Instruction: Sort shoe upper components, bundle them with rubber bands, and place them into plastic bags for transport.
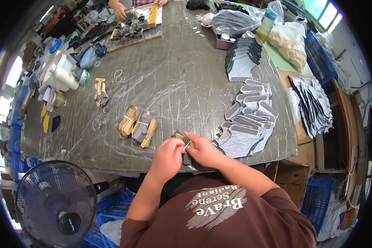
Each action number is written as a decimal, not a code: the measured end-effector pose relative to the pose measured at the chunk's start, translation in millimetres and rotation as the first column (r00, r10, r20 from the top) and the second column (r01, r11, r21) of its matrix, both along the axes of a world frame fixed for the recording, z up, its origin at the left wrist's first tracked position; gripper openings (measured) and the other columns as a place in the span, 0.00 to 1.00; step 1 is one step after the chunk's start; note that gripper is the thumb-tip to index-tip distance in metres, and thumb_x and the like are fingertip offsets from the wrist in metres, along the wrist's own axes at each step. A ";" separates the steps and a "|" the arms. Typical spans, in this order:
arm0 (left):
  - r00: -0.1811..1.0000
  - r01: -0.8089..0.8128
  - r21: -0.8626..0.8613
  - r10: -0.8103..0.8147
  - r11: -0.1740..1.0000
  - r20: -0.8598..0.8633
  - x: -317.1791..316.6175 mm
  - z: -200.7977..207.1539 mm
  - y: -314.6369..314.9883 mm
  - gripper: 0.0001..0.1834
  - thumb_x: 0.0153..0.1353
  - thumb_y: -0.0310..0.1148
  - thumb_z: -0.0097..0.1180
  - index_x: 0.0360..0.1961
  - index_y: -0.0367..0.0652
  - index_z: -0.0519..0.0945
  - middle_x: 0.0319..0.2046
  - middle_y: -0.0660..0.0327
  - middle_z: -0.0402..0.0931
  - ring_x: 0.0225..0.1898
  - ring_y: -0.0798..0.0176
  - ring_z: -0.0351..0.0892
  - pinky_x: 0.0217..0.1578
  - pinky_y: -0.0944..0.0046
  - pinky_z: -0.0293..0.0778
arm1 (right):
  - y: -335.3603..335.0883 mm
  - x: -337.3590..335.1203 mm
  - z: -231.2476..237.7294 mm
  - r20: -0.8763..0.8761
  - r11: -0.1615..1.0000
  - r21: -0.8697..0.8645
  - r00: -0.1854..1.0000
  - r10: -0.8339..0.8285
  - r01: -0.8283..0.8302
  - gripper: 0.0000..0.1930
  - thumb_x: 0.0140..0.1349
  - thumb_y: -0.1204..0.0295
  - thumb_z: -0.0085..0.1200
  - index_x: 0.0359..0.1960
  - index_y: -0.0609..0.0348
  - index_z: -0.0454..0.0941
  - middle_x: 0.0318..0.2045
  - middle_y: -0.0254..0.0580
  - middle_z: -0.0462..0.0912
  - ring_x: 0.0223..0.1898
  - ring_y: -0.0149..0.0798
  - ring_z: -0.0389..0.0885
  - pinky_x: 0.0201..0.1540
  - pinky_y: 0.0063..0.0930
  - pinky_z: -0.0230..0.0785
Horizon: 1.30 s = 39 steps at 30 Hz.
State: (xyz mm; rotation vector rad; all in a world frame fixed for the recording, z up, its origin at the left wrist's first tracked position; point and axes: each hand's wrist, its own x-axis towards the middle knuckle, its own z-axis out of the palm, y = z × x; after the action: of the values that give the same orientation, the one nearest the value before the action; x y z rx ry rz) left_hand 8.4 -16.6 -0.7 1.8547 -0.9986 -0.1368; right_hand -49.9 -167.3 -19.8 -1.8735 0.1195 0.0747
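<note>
My left hand (168,157) and my right hand (204,152) meet near the table's front edge. Between them is a small bundle of grey and tan flat pieces (187,159), partly covered by my fingers. The left fingers are closed in a pinch at a thin white band (186,146), which looks like a rubber band. My right hand is closed around the bundle. Left of my hands lie banded bundles of tan and grey pieces (141,125). To the right, grey fabric cut pieces with dark strips on them (244,134) overlap in a fanned row.
Loose rubber bands (100,125) lie at the left. A fanned stack of grey pieces (240,68) stands farther back. Across the table, another person's hand (119,11) is by a metal device (132,27). A black fan (56,202) stands front left. White bottles (64,77) sit at the left edge.
</note>
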 end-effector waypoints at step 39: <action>-0.497 -0.740 0.533 0.868 -0.410 -0.023 -290.1 -54.6 331.7 0.13 0.44 0.34 0.61 0.30 0.36 0.78 0.28 0.46 0.79 0.36 0.43 0.78 0.36 0.51 0.73 | 137.0 -5.8 0.1 -0.060 0.430 -0.178 0.446 0.893 -0.885 0.39 0.53 0.79 0.58 0.66 0.58 0.51 0.39 0.49 0.79 0.41 0.45 0.78 0.47 0.33 0.70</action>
State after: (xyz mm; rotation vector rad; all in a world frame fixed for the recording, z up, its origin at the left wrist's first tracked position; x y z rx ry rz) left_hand -281.7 315.2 -55.3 2.0354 1.5038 0.3758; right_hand -55.7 -30.2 -19.7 -1.9203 -0.9819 0.7949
